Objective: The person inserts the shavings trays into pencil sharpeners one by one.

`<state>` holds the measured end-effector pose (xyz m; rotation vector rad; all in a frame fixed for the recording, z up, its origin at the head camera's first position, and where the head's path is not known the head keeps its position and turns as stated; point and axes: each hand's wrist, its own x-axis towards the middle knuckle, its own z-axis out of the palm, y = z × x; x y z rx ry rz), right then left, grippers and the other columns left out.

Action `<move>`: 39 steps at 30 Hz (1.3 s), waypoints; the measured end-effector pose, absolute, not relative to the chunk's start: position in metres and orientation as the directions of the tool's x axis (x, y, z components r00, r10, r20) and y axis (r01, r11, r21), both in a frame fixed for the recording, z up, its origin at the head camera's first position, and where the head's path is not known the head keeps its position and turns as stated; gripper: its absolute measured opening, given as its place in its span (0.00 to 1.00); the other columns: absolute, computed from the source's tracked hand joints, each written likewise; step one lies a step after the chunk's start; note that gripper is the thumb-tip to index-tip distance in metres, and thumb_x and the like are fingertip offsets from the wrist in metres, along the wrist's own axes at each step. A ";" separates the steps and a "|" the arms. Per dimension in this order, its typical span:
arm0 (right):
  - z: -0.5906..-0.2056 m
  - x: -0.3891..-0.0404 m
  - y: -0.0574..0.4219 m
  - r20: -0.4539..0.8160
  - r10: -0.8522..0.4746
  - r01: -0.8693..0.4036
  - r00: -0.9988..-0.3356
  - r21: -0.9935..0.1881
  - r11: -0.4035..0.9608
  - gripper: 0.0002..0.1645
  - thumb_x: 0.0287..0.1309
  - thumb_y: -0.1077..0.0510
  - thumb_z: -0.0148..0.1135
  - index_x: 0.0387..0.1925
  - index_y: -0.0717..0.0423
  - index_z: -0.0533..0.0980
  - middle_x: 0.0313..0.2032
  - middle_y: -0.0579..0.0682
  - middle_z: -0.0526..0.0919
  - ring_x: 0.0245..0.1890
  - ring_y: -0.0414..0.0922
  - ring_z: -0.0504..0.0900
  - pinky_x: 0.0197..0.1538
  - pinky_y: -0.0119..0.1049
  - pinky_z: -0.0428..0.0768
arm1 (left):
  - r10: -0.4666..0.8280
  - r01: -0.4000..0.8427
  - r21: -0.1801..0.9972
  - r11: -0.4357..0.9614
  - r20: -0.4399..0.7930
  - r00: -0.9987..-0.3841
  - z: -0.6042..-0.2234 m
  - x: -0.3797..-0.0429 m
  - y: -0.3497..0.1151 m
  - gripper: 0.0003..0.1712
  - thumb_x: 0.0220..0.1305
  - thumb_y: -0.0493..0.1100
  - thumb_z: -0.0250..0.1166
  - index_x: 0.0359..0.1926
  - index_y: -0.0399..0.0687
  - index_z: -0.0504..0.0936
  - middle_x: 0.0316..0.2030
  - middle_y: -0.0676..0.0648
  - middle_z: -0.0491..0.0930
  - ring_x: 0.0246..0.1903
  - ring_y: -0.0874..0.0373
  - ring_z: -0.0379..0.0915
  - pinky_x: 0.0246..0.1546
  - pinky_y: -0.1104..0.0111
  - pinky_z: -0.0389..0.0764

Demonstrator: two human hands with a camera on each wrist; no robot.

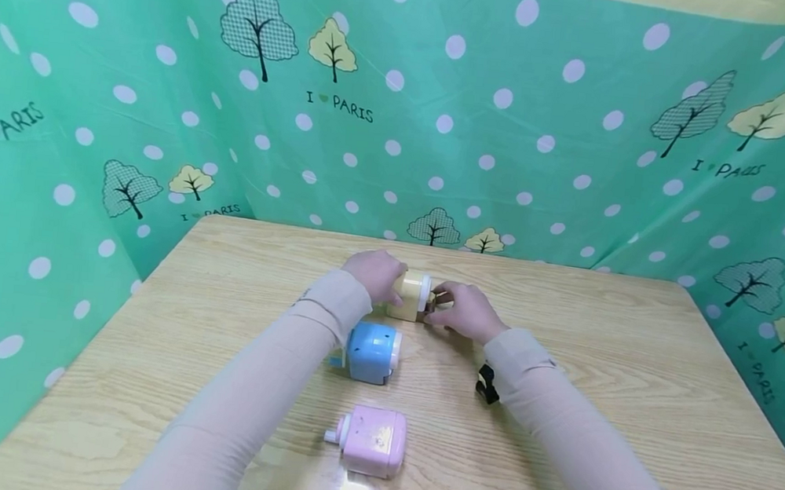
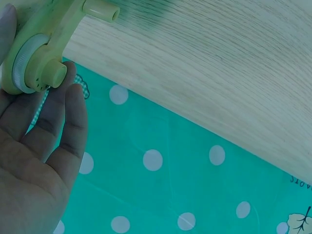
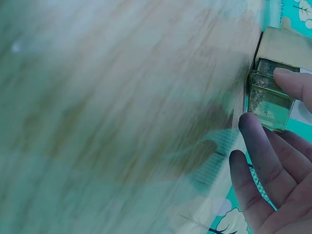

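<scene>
A pale yellow crank pencil sharpener with a white front stands toward the back of the table. My left hand grips its body from the crank side. In the left wrist view the yellow crank points away from the fingers, and the fingertips are close below its hub. From the other end, my right hand reaches to the sharpener's front. There, in the right wrist view, the thumb and fingers pinch a clear shavings drawer, partly out of the body, with dark shavings inside.
A blue crank sharpener stands nearer, by the left cuff. Closer still is a pink sharpener. A small black object shows beside the right cuff. Green dotted cloth hangs behind the wooden table.
</scene>
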<state>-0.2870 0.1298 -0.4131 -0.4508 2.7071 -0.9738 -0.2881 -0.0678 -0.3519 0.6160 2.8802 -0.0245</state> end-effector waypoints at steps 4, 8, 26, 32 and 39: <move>-0.412 -0.287 0.129 -0.107 -0.360 -0.207 -0.927 -0.653 0.728 0.34 0.51 0.54 0.74 0.59 0.62 0.74 0.55 0.60 0.83 0.56 0.56 0.81 0.61 0.50 0.78 | 0.404 0.406 0.030 0.913 -0.198 -0.893 -0.352 -0.288 -0.068 0.38 0.56 0.57 0.72 0.65 0.49 0.74 0.58 0.48 0.81 0.54 0.54 0.79 0.58 0.62 0.79; -0.412 -0.287 0.128 -0.105 -0.361 -0.208 -0.927 -0.656 0.725 0.33 0.51 0.55 0.74 0.58 0.61 0.75 0.54 0.59 0.83 0.54 0.54 0.82 0.60 0.49 0.78 | 0.405 0.410 0.021 0.912 -0.198 -0.893 -0.350 -0.286 -0.068 0.38 0.56 0.58 0.71 0.65 0.49 0.74 0.57 0.48 0.82 0.54 0.54 0.80 0.57 0.62 0.79; -0.413 -0.287 0.124 -0.121 -0.352 -0.190 -0.928 -0.660 0.727 0.33 0.51 0.56 0.75 0.58 0.62 0.75 0.54 0.59 0.83 0.50 0.52 0.84 0.52 0.43 0.83 | 0.402 0.403 0.039 0.914 -0.190 -0.895 -0.350 -0.284 -0.068 0.37 0.56 0.56 0.72 0.65 0.50 0.75 0.57 0.48 0.82 0.54 0.53 0.80 0.57 0.61 0.79; -0.412 -0.288 0.123 -0.109 -0.356 -0.201 -0.928 -0.658 0.726 0.32 0.51 0.56 0.75 0.57 0.61 0.76 0.54 0.58 0.84 0.54 0.53 0.82 0.61 0.48 0.78 | 0.412 0.414 0.026 0.910 -0.180 -0.893 -0.351 -0.287 -0.068 0.37 0.56 0.57 0.72 0.64 0.49 0.76 0.57 0.47 0.82 0.54 0.53 0.80 0.57 0.61 0.79; -0.411 -0.288 0.123 -0.107 -0.358 -0.204 -0.927 -0.658 0.725 0.32 0.50 0.56 0.75 0.57 0.62 0.76 0.54 0.59 0.84 0.55 0.54 0.82 0.63 0.49 0.77 | 0.419 0.421 0.026 0.907 -0.172 -0.892 -0.353 -0.290 -0.068 0.36 0.55 0.57 0.73 0.63 0.49 0.77 0.54 0.47 0.84 0.51 0.53 0.81 0.55 0.62 0.80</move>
